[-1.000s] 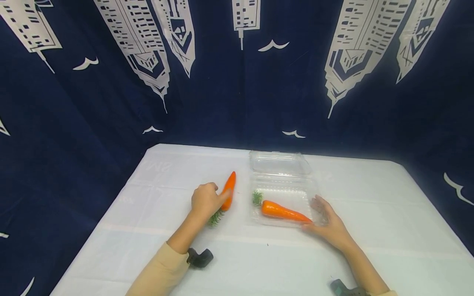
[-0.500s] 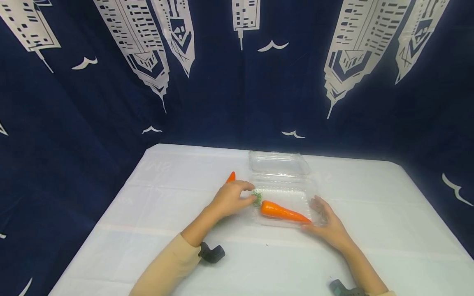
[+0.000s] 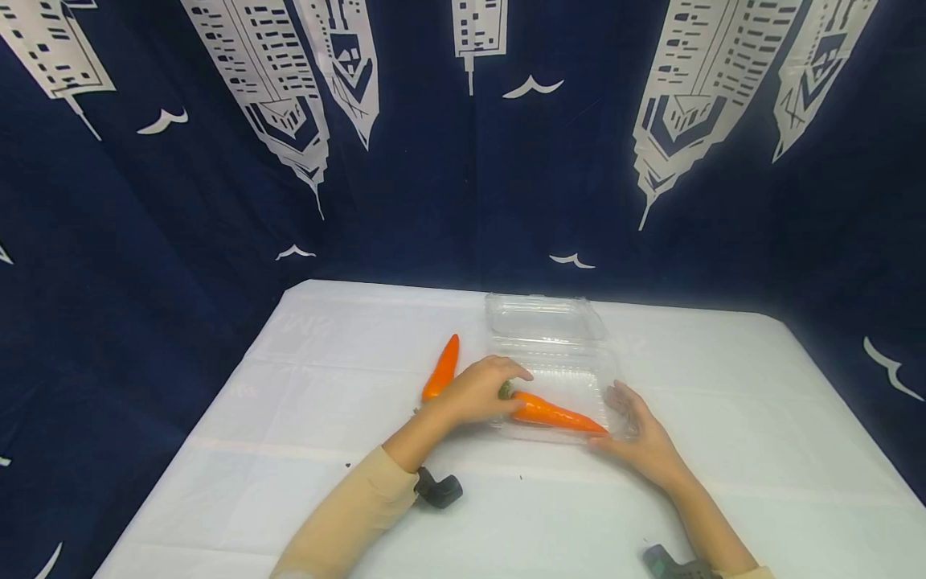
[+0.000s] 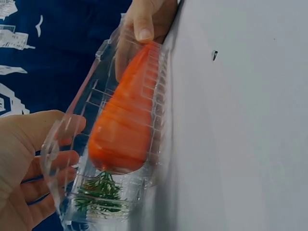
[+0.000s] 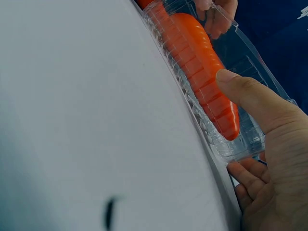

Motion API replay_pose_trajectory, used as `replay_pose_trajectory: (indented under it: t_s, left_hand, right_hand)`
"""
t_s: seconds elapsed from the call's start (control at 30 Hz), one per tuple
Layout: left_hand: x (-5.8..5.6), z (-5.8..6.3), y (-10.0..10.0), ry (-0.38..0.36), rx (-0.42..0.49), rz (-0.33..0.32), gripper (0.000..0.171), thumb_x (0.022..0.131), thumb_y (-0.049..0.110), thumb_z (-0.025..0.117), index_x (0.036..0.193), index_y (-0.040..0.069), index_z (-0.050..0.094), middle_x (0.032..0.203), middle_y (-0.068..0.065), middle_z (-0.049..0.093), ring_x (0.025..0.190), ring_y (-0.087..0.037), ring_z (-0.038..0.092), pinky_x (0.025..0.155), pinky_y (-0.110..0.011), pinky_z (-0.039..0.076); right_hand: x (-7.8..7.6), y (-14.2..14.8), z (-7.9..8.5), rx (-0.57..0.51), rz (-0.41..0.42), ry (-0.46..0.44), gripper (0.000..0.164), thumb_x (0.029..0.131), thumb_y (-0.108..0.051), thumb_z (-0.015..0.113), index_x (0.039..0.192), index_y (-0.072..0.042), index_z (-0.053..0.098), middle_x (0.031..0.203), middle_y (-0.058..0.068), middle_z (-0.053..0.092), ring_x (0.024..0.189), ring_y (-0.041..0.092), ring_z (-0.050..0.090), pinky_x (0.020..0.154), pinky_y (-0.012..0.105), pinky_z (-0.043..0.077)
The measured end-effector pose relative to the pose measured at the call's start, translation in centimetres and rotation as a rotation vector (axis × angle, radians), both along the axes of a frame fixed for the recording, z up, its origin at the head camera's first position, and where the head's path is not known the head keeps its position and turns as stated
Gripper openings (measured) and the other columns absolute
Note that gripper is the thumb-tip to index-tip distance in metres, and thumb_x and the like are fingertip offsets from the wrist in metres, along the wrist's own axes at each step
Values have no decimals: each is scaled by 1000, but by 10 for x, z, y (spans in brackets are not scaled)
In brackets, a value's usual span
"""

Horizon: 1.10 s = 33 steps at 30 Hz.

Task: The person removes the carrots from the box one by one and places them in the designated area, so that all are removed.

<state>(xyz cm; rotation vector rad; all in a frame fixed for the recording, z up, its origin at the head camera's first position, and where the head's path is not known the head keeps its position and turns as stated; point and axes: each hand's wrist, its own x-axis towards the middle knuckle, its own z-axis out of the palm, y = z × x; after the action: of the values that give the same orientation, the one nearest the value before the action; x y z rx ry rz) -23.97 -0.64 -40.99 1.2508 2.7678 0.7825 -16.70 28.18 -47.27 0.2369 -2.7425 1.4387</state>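
Observation:
A hinged clear plastic box (image 3: pixel 575 378) lies with its lid (image 3: pixel 546 318) folded back. Inside it, along the front side, is an orange carrot (image 3: pixel 555 414) with its green top (image 4: pixel 103 192) at the left end. My left hand (image 3: pixel 473 390) reaches over the box's left side, fingers spread near the carrot's thick end; whether it touches the carrot I cannot tell. My right hand (image 3: pixel 644 446) holds the box's right end, thumb by the carrot's tip, fingers outside the wall. A second carrot (image 3: pixel 441 371) lies left of the box, its leafy end mostly hidden by my left arm.
Everything rests on a white-covered table (image 3: pixel 723 386). A dark blue curtain (image 3: pixel 434 201) with white building prints hangs behind it. Dark wrist mounts (image 3: pixel 440 489) show on both forearms. Small dark specks lie on the table's front part.
My left hand has left the second carrot and moved right, over the box's left side. The second carrot now lies with its thick end slightly further left. My right hand has stayed put.

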Motion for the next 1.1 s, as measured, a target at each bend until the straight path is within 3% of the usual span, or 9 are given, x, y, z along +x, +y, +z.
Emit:
replay_pose_trajectory:
  t_s: [0.33,0.6,1.1]
  left_hand:
    - [-4,-8,14,65,-123,-27,40,80,28,69,119,19,61,119,5,59,115,-13,49,100,-27,34]
    - [-4,-5,18,39,-171,-21,44,80,31,71,121,21,61,120,6,59,114,-12,49,98,-27,37]
    - [-6,-4,24,24,-247,-22,46,76,28,74,120,20,62,109,10,63,97,-8,55,92,-25,39]
  right_hand:
    - [1,0,1,17,-18,-10,102,70,-35,79,148,-16,15,143,14,36,132,39,25,98,64,20]
    - [1,-2,3,12,-20,-16,101,70,-35,79,147,-14,16,143,15,36,132,39,25,98,65,20]
    - [2,-2,2,16,-18,-19,102,70,-36,79,147,-15,16,143,15,35,132,39,25,98,65,20]
